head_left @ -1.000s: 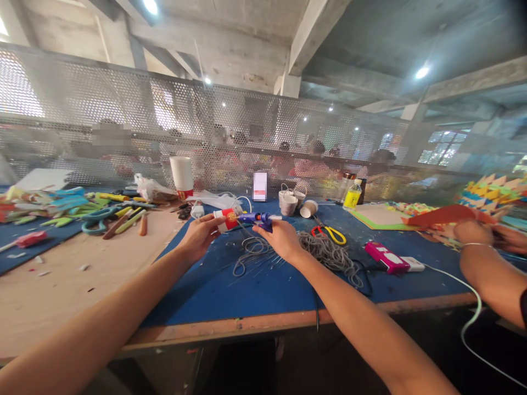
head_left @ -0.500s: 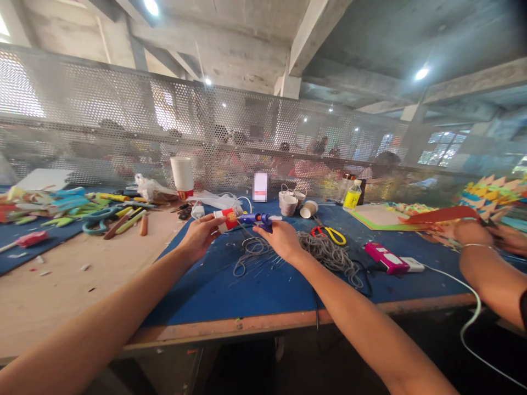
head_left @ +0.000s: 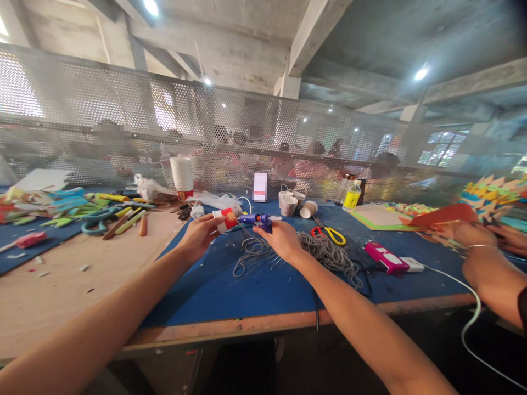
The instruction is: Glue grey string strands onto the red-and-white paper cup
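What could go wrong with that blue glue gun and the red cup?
The glue gun points at the cup close to the left hand, so if it's hot, it might burn a finger. The right hand is beside tangled grey cord, which could snag.

Grey concrete beams (head_left: 317, 33) cross the ceiling above small bright lamps (head_left: 421, 73); a perforated metal screen (head_left: 247, 126) stands behind the blue-topped table (head_left: 230, 296), and a paned window (head_left: 442, 148) glows at right

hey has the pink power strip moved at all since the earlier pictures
No, the pink power strip sits where it did, beside the gray cord pile.
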Demonstrator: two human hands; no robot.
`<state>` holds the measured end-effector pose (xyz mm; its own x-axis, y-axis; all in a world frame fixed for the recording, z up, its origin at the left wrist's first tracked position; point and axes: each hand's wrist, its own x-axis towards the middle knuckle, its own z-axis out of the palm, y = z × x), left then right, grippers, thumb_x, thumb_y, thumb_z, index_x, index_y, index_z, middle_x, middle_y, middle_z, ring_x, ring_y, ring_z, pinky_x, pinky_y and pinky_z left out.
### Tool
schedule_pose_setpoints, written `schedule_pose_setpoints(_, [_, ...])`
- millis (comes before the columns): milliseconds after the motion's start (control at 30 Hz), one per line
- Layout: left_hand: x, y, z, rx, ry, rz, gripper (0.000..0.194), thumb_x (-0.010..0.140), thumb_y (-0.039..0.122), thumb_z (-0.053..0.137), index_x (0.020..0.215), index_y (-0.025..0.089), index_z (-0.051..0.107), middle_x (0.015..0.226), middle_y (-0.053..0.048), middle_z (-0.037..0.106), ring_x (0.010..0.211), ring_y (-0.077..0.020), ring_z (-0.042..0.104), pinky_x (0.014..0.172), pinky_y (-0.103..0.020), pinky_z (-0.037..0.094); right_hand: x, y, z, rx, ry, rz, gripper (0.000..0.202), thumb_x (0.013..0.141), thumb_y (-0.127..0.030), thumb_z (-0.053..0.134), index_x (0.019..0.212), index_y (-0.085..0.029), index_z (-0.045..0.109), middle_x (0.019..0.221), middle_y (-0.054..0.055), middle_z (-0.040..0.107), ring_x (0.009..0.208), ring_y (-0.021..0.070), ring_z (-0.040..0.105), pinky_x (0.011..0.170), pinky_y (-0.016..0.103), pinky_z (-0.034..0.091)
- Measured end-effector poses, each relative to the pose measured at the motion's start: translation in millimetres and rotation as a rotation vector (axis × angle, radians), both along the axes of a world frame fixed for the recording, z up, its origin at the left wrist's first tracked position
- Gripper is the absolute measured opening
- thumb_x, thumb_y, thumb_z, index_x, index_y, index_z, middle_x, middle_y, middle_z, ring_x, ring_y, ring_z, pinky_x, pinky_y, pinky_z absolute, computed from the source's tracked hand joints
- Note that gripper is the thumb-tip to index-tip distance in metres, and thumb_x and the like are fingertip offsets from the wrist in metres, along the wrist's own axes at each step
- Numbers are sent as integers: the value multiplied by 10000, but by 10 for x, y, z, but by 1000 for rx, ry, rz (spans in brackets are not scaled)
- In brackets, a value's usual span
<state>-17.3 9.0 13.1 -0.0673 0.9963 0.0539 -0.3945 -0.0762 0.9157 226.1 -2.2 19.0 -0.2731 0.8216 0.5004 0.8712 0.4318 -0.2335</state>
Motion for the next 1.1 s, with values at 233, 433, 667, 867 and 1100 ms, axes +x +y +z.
schedule_pose_setpoints(233, [-17, 8, -9, 3, -3, -11, 287, 684, 197, 900, 937, 119, 789, 904, -76, 810, 780, -176, 722, 777, -278, 579, -2, -9, 7, -13, -6, -6, 458, 1024, -619, 554, 1155, -257, 801, 998, 91, 821, 930, 271, 762, 734, 293, 476])
schedule_pose_setpoints(433, [-14, 8, -5, 13, 11, -7, 312, 682, 218, 901, 957, 115, 796, 923, -85, 814, 789, -182, 726, 784, -282, 576, -7, -16, 7, -6, -19, -9, 442, 1024, -607, 563, 1160, -258, 799, 1017, 90, 822, 951, 273, 764, 748, 294, 483])
schedule_pose_setpoints(667, [-21, 13, -7, 14, 13, -13, 326, 686, 217, 900, 979, 121, 796, 937, -90, 822, 791, -185, 740, 779, -284, 587, -5, -8, -1, 4, -23, -11, 448, 1026, -611, 552, 1152, -261, 801, 999, 85, 822, 933, 270, 764, 731, 296, 483])
schedule_pose_setpoints(867, [-16, 0, 6, 2, -1, -16, 314, 681, 213, 907, 960, 133, 788, 920, -76, 817, 780, -183, 739, 773, -283, 596, -5, -10, -1, 4, -21, -12, 453, 1026, -609, 552, 1126, -247, 807, 998, 91, 823, 926, 267, 765, 729, 298, 477])
schedule_pose_setpoints(1100, [-12, -23, 34, -7, -27, -20, 200, 751, 165, 854, 932, 125, 777, 916, -83, 816, 766, -171, 732, 779, -273, 584, -8, -30, 16, -3, 16, -6, 436, 1019, -608, 569, 1159, -267, 801, 1015, 88, 822, 945, 276, 765, 742, 299, 487])
